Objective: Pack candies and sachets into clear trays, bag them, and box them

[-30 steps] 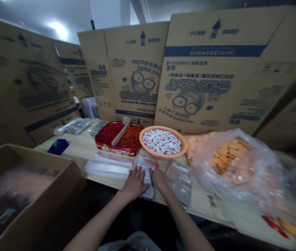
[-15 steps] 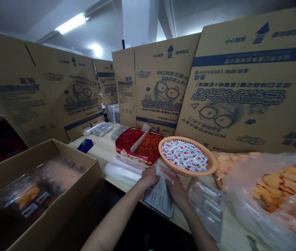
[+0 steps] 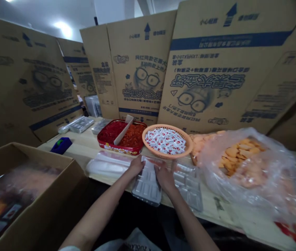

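Observation:
A clear plastic compartment tray (image 3: pixel 147 186) lies at the table's front edge, its near end reaching the edge. My left hand (image 3: pixel 137 166) grips its upper left side with bent fingers. On the opposite side, my right hand (image 3: pixel 165 177) is closed around the upper right edge, the fingertips partly hidden. Another clear compartment tray (image 3: pixel 188 188) rests just right of my right hand. Left of my left hand lies a stack of clear plastic bags (image 3: pixel 107 166). Beyond both hands stands an orange basket (image 3: pixel 190 148) of small white sachets (image 3: pixel 165 140).
A divided red tub (image 3: pixel 116 149) holds red and orange pieces. At right sits a clear bag (image 3: pixel 276 177) of orange chips (image 3: pixel 242 153). An open carton (image 3: pixel 72 167) with packed goods stands left, near a blue tape dispenser (image 3: pixel 61 145). Upright cardboard boxes (image 3: pixel 137 62) line the back.
My view has turned right and downward, so the table's things appear farther left and the carton is partly cut off. Both hands stay at the same tray's sides.

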Demonstrator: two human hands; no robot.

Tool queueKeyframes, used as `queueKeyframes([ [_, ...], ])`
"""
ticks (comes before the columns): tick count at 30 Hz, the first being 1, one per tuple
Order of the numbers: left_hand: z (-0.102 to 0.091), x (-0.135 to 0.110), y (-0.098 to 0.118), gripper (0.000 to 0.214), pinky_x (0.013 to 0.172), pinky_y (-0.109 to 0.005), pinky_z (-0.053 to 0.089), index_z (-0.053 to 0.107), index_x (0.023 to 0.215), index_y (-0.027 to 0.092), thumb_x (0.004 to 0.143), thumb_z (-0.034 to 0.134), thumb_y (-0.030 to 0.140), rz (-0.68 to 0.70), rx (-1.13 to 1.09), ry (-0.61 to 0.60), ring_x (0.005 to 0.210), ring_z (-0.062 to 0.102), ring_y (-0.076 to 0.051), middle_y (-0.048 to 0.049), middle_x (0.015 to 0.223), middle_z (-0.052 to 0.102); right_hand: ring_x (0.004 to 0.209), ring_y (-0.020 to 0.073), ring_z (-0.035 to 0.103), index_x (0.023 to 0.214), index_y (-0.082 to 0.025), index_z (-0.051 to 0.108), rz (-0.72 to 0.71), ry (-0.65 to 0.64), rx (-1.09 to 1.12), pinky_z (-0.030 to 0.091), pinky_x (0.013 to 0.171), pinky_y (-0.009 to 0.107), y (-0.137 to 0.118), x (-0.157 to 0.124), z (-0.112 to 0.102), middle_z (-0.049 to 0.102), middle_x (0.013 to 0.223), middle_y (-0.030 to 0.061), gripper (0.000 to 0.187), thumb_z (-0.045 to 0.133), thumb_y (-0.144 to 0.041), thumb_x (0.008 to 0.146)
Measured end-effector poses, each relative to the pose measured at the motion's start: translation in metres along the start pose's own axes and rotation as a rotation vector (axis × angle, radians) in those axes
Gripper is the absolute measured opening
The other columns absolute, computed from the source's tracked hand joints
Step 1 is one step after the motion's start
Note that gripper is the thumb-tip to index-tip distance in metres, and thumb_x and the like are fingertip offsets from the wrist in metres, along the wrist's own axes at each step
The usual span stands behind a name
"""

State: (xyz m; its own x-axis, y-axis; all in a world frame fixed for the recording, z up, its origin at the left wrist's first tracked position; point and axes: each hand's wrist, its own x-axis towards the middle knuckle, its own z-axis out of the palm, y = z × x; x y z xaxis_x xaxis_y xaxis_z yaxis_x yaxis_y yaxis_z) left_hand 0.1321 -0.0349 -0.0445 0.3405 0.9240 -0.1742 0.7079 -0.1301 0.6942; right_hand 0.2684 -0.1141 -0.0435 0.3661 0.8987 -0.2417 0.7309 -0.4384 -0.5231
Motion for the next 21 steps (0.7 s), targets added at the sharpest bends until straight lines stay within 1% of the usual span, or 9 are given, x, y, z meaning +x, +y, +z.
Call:
queueKeyframes([
  [2,-0.002,0.003,-0.002,0.036,0.087,-0.042,0.043,0.053,0.113,0.014,0.085,0.048,0.036,0.007,0.018,-0.004,0.098,0.057,-0.020,-0.0100,0.111,0.059,0.110,0.0287,0.054,0.136,-0.001,0.023,-0.004,0.005,-0.003,0.038,0.091,0.040,-0.002,0.000,0.002,0.059,0.113,0.0225,0.059,0.025,-0.039,0.092],
  [5,-0.003,0.005,-0.001,0.038,0.087,-0.036,0.043,0.051,0.117,0.012,0.085,0.046,0.032,-0.002,0.057,-0.003,0.100,0.058,-0.021,-0.0129,0.112,0.061,0.105,0.0282,0.057,0.137,-0.005,0.021,-0.015,0.008,-0.001,0.040,0.088,0.040,-0.002,0.004,0.003,0.060,0.112,0.0205,0.059,0.024,-0.042,0.092],
  [8,-0.003,0.005,0.002,0.046,0.088,-0.032,0.040,0.042,0.126,0.011,0.085,0.045,0.030,-0.014,0.116,0.011,0.107,0.055,-0.023,-0.0166,0.119,0.058,0.105,0.0266,0.057,0.135,-0.009,0.026,-0.027,0.004,0.003,0.041,0.087,0.038,0.000,0.009,0.003,0.058,0.116,0.0181,0.056,0.024,-0.044,0.092],
  [10,-0.002,0.006,0.003,0.053,0.089,-0.033,0.038,0.033,0.133,0.012,0.085,0.043,0.030,-0.020,0.165,0.018,0.111,0.052,-0.024,-0.0180,0.123,0.054,0.105,0.0259,0.057,0.134,-0.012,0.030,-0.026,-0.001,-0.001,0.041,0.086,0.037,0.001,0.011,0.004,0.058,0.115,0.0164,0.054,0.025,-0.045,0.092],
  [12,-0.001,0.008,0.003,0.055,0.089,-0.034,0.038,0.029,0.136,0.013,0.085,0.041,0.029,-0.026,0.218,0.018,0.111,0.053,-0.025,-0.0184,0.124,0.053,0.105,0.0265,0.057,0.135,-0.014,0.030,-0.022,-0.001,-0.011,0.042,0.086,0.037,-0.001,0.011,0.005,0.058,0.115,0.0156,0.055,0.025,-0.047,0.091],
  [16,0.008,0.005,0.003,0.048,0.087,-0.039,0.039,0.035,0.135,0.017,0.087,0.034,0.026,-0.026,0.340,0.053,0.108,0.054,-0.028,-0.0195,0.122,0.053,0.106,0.0297,0.055,0.136,-0.014,0.028,-0.002,0.028,-0.054,0.041,0.086,0.040,-0.005,0.007,0.010,0.054,0.120,0.0180,0.057,0.024,-0.048,0.091],
  [18,0.015,-0.001,0.005,0.047,0.092,-0.046,0.034,0.036,0.134,0.017,0.088,0.028,0.021,-0.003,0.414,0.123,0.119,0.043,-0.032,-0.0212,0.134,0.041,0.103,0.0297,0.057,0.137,-0.012,0.025,0.007,0.034,-0.067,0.042,0.084,0.039,-0.006,0.007,0.013,0.055,0.118,0.0184,0.056,0.022,-0.045,0.092],
  [20,0.021,-0.008,0.010,0.047,0.099,-0.052,0.024,0.038,0.133,0.016,0.088,0.025,0.016,0.060,0.484,0.196,0.130,0.026,-0.034,-0.0189,0.144,0.026,0.100,0.0285,0.059,0.139,-0.013,0.020,0.002,0.022,-0.058,0.044,0.081,0.038,-0.005,0.008,0.016,0.057,0.116,0.0172,0.055,0.023,-0.043,0.092],
  [21,0.023,-0.012,0.013,0.046,0.101,-0.053,0.020,0.041,0.131,0.015,0.088,0.025,0.016,0.103,0.512,0.219,0.132,0.021,-0.033,-0.0173,0.146,0.024,0.098,0.0281,0.060,0.139,-0.014,0.018,-0.005,0.018,-0.045,0.044,0.079,0.038,-0.004,0.009,0.017,0.058,0.114,0.0166,0.055,0.023,-0.042,0.092],
])
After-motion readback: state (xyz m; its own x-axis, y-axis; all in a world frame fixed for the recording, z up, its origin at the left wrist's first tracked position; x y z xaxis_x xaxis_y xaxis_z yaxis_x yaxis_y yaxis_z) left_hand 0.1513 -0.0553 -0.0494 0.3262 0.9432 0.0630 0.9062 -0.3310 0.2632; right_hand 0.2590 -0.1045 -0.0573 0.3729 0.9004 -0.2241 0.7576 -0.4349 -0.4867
